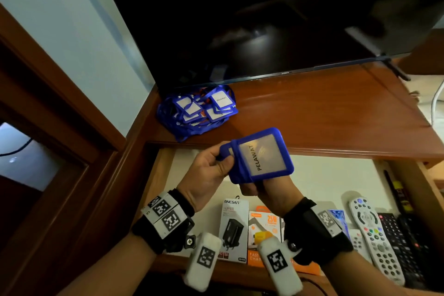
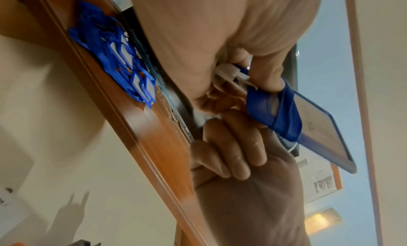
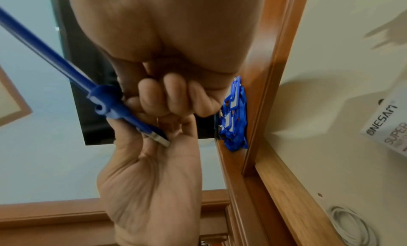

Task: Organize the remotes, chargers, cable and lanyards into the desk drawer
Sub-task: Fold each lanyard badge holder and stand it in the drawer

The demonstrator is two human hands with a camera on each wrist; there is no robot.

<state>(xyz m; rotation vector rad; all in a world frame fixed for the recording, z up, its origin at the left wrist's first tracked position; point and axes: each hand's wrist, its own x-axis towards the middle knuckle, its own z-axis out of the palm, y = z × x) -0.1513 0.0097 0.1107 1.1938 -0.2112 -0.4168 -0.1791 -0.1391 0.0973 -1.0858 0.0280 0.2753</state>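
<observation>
Both hands hold one blue lanyard badge [image 1: 260,156] marked PELAWAT above the open drawer, its strap wound round the holder. My left hand [image 1: 221,158] pinches the clip end, with the thumb on top in the left wrist view [image 2: 264,72]. My right hand [image 1: 252,187] grips the badge [image 3: 44,47] from below with curled fingers [image 3: 171,96]. A pile of blue lanyards [image 1: 197,110] lies on the desk top under the TV. In the drawer [image 1: 336,175] are a ONESAM charger box [image 1: 234,228], an orange charger box [image 1: 264,226], a white remote [image 1: 374,235] and black remotes [image 1: 398,243].
A dark TV [image 1: 264,19] stands at the back of the wooden desk top [image 1: 324,108]. A coiled white cable [image 3: 350,225] lies in the drawer. A wooden door frame [image 1: 48,79] is to the left. The drawer's left rear floor is bare.
</observation>
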